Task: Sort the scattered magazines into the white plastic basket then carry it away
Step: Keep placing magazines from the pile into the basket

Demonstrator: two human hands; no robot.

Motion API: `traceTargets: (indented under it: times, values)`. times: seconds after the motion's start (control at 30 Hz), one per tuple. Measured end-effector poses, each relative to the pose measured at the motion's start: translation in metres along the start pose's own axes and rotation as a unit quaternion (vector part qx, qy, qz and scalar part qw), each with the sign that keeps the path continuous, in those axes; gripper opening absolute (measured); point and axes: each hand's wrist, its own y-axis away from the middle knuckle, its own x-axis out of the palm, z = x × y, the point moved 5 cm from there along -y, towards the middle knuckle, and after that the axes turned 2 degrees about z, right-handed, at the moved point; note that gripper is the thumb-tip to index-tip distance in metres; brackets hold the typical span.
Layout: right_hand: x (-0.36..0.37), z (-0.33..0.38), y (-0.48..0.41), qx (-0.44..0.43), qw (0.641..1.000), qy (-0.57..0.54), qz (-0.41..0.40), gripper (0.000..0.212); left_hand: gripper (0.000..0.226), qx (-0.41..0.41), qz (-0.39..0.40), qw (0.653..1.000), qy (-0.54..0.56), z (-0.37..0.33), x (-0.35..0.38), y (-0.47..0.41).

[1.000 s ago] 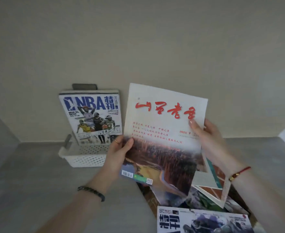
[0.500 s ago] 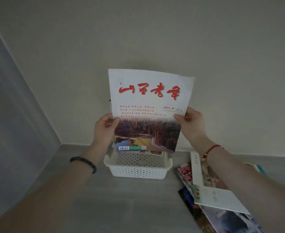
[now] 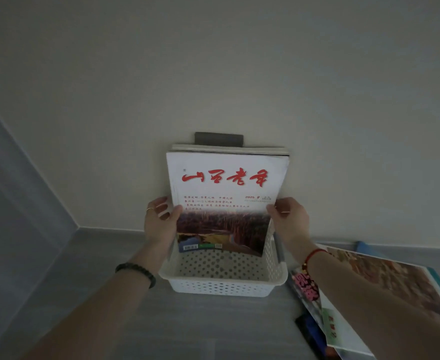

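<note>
In the middle of the frame, a magazine [image 3: 224,201] with red lettering on a white cover is standing upright, its lower edge sitting down inside the white basket [image 3: 222,281]. The left hand [image 3: 160,222] is gripping the magazine's left edge, thumb lying on the cover and fingers curling behind it. The right hand [image 3: 289,220] is pinching the right edge at the same height, thumb in front. So the magazine is lying between the two hands, both clamped on it. Behind it, other magazines [image 3: 229,149] are already standing in the basket, leaning against the pale wall [image 3: 213,74], with only their top edges showing. The basket is resting on the grey floor [image 3: 96,294] just below center. In the lower right of the frame, beneath the right forearm, scattered magazines [image 3: 369,289] are lying overlapped on the floor, beside the basket.
</note>
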Motion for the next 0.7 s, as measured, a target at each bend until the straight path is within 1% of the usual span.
traceTargets:
  times: [0.07,0.1,0.13,0.2,0.27,0.33,0.4,0.47,0.53,0.6,0.7]
  values:
    - [0.003,0.003,-0.001,-0.003,1.0,-0.024,-0.016,0.043,0.037,0.028,0.05,0.998,-0.024,-0.004,0.013,0.001]
    - [0.007,0.006,-0.002,-0.003,0.999,-0.034,-0.009,0.046,0.035,0.037,0.07,0.996,-0.041,-0.005,0.019,0.003]
    - [0.012,0.009,-0.002,-0.005,0.999,-0.035,0.004,0.044,0.034,0.04,0.079,0.995,-0.055,-0.005,0.024,0.004]
    - [0.021,0.015,-0.002,-0.015,1.0,-0.012,0.022,0.032,0.035,0.037,0.076,0.995,-0.059,-0.006,0.03,0.005]
    - [0.021,0.016,-0.003,-0.03,0.999,0.005,0.012,0.021,0.034,0.036,0.072,0.996,-0.05,-0.007,0.031,0.003]
    - [0.015,0.015,-0.004,-0.048,0.999,0.016,0.009,0.016,0.034,0.035,0.072,0.995,-0.056,-0.007,0.03,0.001]
    - [0.008,0.015,-0.006,-0.061,0.997,0.037,0.035,0.02,0.035,0.019,0.075,0.995,-0.057,-0.005,0.029,-0.001]
    - [0.0,0.015,-0.009,-0.059,0.994,0.04,0.08,0.027,0.037,-0.006,0.072,0.996,-0.053,-0.003,0.03,0.002]
    - [-0.011,0.016,-0.011,-0.055,0.99,0.053,0.115,0.035,0.039,-0.008,0.053,0.997,-0.062,-0.005,0.029,0.006]
    - [-0.028,0.015,-0.009,-0.051,0.988,0.075,0.126,0.042,0.038,0.0,0.034,0.997,-0.068,-0.008,0.026,0.013]
    - [-0.07,0.006,-0.002,-0.053,0.988,0.079,0.123,0.035,0.043,-0.021,0.017,0.998,-0.048,-0.005,0.021,0.027]
